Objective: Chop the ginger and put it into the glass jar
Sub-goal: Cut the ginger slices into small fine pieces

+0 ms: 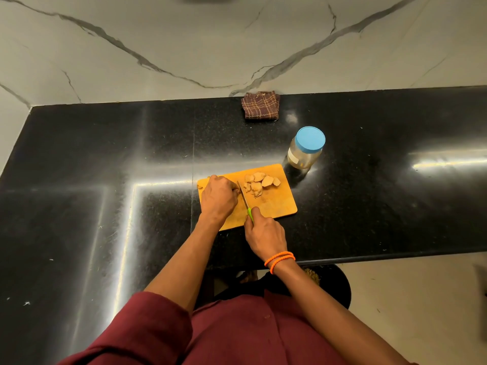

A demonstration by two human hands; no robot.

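Maroon sleeves fill the near edge, and both forearms reach to the orange cutting board. On the board's left half, the left hand curls its fingers over a ginger piece mostly hidden beneath them; the right hand, at the board's near edge, grips the green-handled knife, blade just beside the left fingertips. Cut ginger slices lie heaped on the board's far right part. Good chopping here probably means tucked fingertips and short, straight strokes. Just beyond the board's far right corner stands the glass jar, blue lid on. Black counter lies open left of the board, while its near edge sits close to the counter's front edge.
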